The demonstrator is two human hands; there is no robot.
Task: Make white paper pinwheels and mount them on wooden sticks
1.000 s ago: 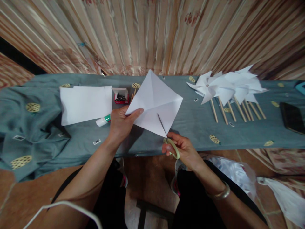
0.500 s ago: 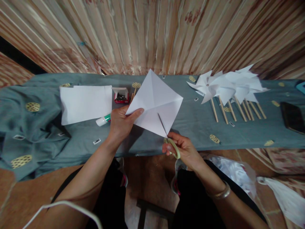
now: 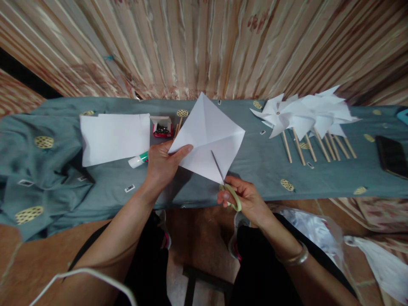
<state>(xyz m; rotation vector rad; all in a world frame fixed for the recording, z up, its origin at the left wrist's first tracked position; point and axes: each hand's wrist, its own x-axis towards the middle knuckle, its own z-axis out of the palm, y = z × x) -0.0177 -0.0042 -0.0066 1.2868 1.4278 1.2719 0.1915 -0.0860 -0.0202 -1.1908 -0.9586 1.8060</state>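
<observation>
A creased square sheet of white paper (image 3: pixel 212 123) is held up over the cloth with one corner pointing toward me. My left hand (image 3: pixel 164 165) pinches its left corner, thumb on top and fingers beneath. In my right hand (image 3: pixel 244 197) is a pair of scissors (image 3: pixel 234 197) with pale green handles, fingers closed around the loops. One blade lies over the paper from the near corner toward the middle; the other blade is hidden under the sheet. Beside my left hand lies a glue stick (image 3: pixel 138 160) with a white cap and green body.
White paper sheets (image 3: pixel 116 140) lie at left. A small red box (image 3: pixel 162 128) of dark pins stands by wooden sticks (image 3: pixel 179 125). Several paper pinwheels (image 3: pixel 306 112) on sticks rest at right, near a phone (image 3: pixel 391 155). A patterned grey-green cloth (image 3: pixel 270 170) covers the narrow table; a curtain (image 3: pixel 204 46) hangs behind.
</observation>
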